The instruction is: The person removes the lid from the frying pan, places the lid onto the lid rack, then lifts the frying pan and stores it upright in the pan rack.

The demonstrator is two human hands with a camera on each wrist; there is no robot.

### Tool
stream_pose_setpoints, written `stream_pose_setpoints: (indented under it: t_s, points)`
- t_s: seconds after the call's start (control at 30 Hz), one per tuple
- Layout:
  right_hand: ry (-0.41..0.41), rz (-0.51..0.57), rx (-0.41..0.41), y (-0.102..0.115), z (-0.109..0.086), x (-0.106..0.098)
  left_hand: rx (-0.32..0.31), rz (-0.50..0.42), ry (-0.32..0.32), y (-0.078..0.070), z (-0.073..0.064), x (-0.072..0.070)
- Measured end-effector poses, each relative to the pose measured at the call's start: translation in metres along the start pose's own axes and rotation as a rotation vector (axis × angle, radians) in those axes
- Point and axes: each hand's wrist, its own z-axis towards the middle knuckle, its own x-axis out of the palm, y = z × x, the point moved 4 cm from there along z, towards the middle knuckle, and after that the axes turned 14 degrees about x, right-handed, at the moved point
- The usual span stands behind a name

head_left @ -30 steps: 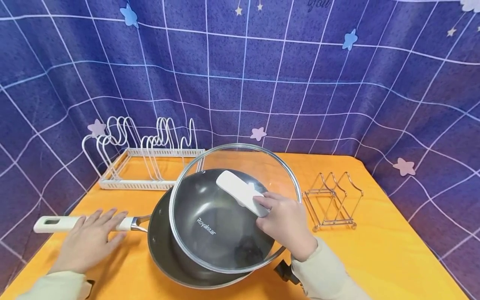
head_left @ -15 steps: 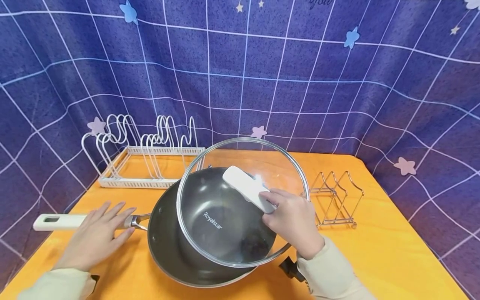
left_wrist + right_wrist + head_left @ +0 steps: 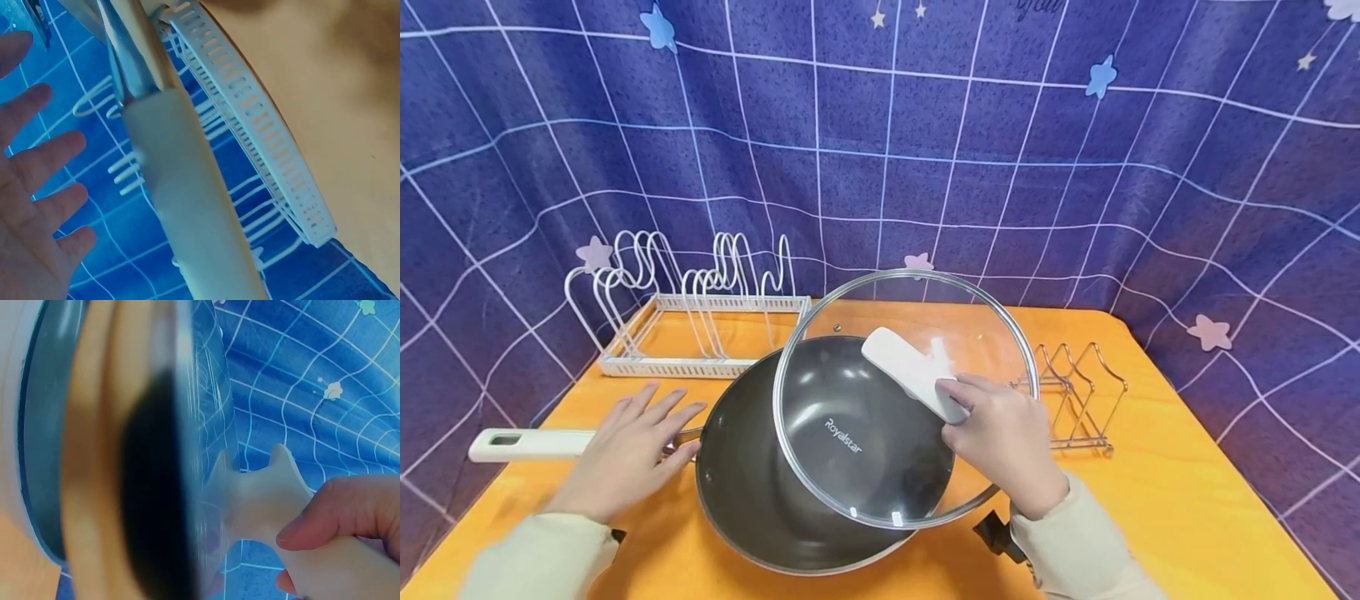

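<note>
A dark frying pan (image 3: 748,475) sits on the orange table, its cream handle (image 3: 527,445) pointing left. Over its right part is a glass lid (image 3: 880,467) with a metal rim, held above the pan; the pan's "Royalstar" lettering shows through it. My right hand (image 3: 1007,437) grips the end of the lid's white handle (image 3: 913,371) between thumb and fingers, as the right wrist view confirms. My left hand (image 3: 632,450), fingers spread, is over the pan handle near the metal joint. In the left wrist view a gap shows between the left fingers (image 3: 59,150) and the handle.
A white wire rack (image 3: 662,367) stands behind the pan at the left. To the right is a small metal wire rack (image 3: 1078,442), partly behind the lid's rim. A blue curtain (image 3: 962,150) with a grid pattern borders the table (image 3: 1187,500) at the back and sides.
The lid has moved to the right and slightly away with my right hand, uncovering more of the pan's left part. My left hand has slid right along the handle toward the pan.
</note>
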Motion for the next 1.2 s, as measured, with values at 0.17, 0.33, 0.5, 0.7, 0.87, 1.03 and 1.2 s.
stream_pose_setpoints:
  t_s: [0.17, 0.33, 0.5, 0.7, 0.87, 1.03, 1.2]
  points:
    - [0.004, -0.013, 0.017, -0.004, 0.001, -0.005, 0.044, 0.004, 0.012, -0.006, 0.014, 0.003]
    - [-0.012, -0.011, 0.012, -0.008, 0.0, -0.006, 0.091, 0.001, 0.033, -0.014, 0.032, 0.006]
    - [-0.044, -0.02, 0.001, -0.011, -0.001, -0.01, 0.142, 0.017, 0.036, -0.021, 0.046, 0.008]
    - [-0.051, -0.04, 0.003, -0.013, 0.0, -0.013, 0.169, 0.021, 0.03, -0.027, 0.054, 0.006]
    - [-0.045, -0.035, 0.004, -0.015, 0.001, -0.015, 0.17, 0.004, 0.029, -0.031, 0.061, 0.003]
    - [-0.07, -0.04, 0.003, -0.02, 0.0, -0.018, 0.219, 0.024, 0.034, -0.037, 0.075, 0.001]
    - [-0.097, -0.063, 0.019, -0.025, 0.001, -0.023, 0.262, 0.012, 0.057, -0.045, 0.093, -0.001]
